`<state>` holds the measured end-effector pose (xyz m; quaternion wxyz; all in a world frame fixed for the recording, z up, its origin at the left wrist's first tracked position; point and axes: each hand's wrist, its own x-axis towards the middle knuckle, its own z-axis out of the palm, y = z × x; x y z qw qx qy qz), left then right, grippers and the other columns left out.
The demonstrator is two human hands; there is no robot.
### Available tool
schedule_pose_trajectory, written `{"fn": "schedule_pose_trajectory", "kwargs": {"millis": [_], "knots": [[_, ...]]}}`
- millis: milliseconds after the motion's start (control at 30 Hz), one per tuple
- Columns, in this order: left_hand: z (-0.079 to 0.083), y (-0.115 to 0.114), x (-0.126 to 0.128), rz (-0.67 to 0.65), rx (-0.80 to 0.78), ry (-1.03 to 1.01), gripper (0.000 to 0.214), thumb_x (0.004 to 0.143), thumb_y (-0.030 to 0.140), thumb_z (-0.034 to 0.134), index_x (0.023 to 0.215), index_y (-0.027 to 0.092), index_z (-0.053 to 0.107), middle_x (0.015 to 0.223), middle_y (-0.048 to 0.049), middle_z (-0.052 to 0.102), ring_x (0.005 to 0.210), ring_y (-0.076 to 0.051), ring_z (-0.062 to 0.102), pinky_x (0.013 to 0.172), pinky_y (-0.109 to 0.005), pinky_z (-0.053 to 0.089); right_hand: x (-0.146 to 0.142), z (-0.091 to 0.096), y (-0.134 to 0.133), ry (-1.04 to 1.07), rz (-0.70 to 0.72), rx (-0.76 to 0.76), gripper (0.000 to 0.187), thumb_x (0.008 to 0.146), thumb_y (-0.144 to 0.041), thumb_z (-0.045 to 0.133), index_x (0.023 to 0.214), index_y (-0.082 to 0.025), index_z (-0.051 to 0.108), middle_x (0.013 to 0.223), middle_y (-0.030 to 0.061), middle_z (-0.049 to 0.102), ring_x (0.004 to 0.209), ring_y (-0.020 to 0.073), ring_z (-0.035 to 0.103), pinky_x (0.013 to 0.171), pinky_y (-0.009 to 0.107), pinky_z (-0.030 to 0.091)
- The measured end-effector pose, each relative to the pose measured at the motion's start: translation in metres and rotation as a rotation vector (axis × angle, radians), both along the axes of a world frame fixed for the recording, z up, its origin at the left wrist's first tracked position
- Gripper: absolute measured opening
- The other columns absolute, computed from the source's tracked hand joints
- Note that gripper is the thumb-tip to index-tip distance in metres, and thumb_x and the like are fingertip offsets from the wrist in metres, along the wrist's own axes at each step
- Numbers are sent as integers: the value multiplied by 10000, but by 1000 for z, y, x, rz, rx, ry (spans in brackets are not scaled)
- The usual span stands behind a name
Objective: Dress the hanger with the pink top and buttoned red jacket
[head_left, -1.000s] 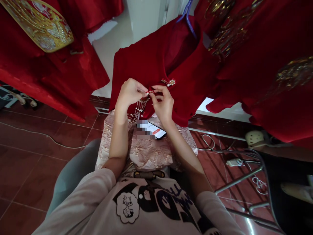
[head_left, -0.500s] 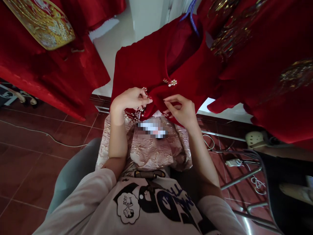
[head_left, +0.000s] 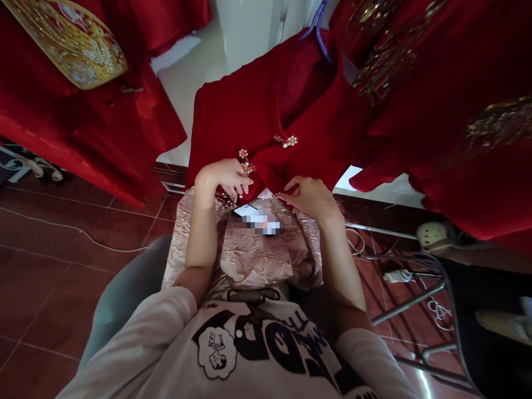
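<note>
Red cloth held centre stage: a jacket (head_left: 236, 111) hung from a purple hanger (head_left: 319, 33), squarely before the person, its lower front reaching the crinkled pink fabric (head_left: 253, 263) across the lap. And look at the left hand (head_left: 226, 174), fingers curled and bunched close together over the beaded tassel (head_left: 248, 166) at one front edge; whether they pinched it, nobody could tell from here! Just above those knuckles shone a pearl flower (head_left: 243, 153), in full sight. Over at the opposite edge, well apart, was the right hand (head_left: 313, 199), bent at the knuckles, thumb and fingers narrowly parted against the red; a firm grip could not be made out. Higher up, a pearl clasp (head_left: 290, 142) sat at the base of the neckline. Below, between the forearms, a lit phone (head_left: 257, 220) lay on the pink, its screen partly blurred. Gold decoration (head_left: 78, 44) glittered on the left.
</note>
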<state>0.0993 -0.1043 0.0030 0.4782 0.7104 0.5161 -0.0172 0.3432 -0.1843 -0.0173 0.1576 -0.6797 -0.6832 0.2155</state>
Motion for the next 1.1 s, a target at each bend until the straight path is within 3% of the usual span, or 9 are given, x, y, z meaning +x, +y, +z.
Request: {"fn": "schedule_pose_trajectory", "kwargs": {"millis": [200, 533, 700, 800, 967, 1100], "knots": [[-15, 9, 8, 9, -74, 88, 184, 769, 334, 778, 808, 159, 820, 670, -47, 748, 588, -171, 721, 657, -263, 584, -18, -2, 4, -71, -31, -69, 86, 848, -166, 785, 825, -223, 726, 900, 95, 791, 931, 317, 773, 847, 433, 568], [-27, 16, 17, -120, -138, 31, 133, 631, 300, 810, 672, 180, 771, 708, -34, 789, 693, -157, 736, 710, -241, 591, -9, -9, 9, 86, 34, 33, 243, 727, -126, 803, 689, -218, 581, 770, 33, 734, 740, 196, 683, 717, 307, 490], [-30, 17, 15, -116, -142, -31, 96, 579, 193, 790, 672, 195, 767, 696, -16, 760, 733, -173, 719, 813, -320, 603, -12, -11, 12, 429, 208, -94, 195, 703, -152, 810, 711, -208, 623, 744, 11, 734, 742, 174, 701, 708, 281, 512], [-28, 15, 16, -103, -85, -28, 94, 585, 171, 806, 627, 184, 723, 698, -33, 744, 744, -198, 723, 824, -359, 604, -24, -19, 14, 548, 244, -71, 175, 716, -179, 798, 739, -206, 627, 749, 8, 729, 731, 157, 691, 710, 268, 516], [-22, 14, 16, -109, 3, 66, 245, 595, 218, 873, 515, 185, 643, 594, -53, 694, 759, -241, 735, 753, -332, 603, -42, -30, 17, 497, 200, 56, 183, 750, -146, 738, 730, -216, 570, 759, 5, 715, 718, 147, 686, 683, 247, 487], [-19, 12, 17, -137, -16, 25, 190, 611, 271, 886, 605, 185, 717, 666, -44, 746, 745, -210, 738, 773, -309, 613, -44, -30, 16, 451, 215, 70, 197, 771, -114, 709, 739, -224, 549, 759, 4, 709, 735, 156, 705, 679, 239, 481]]}}
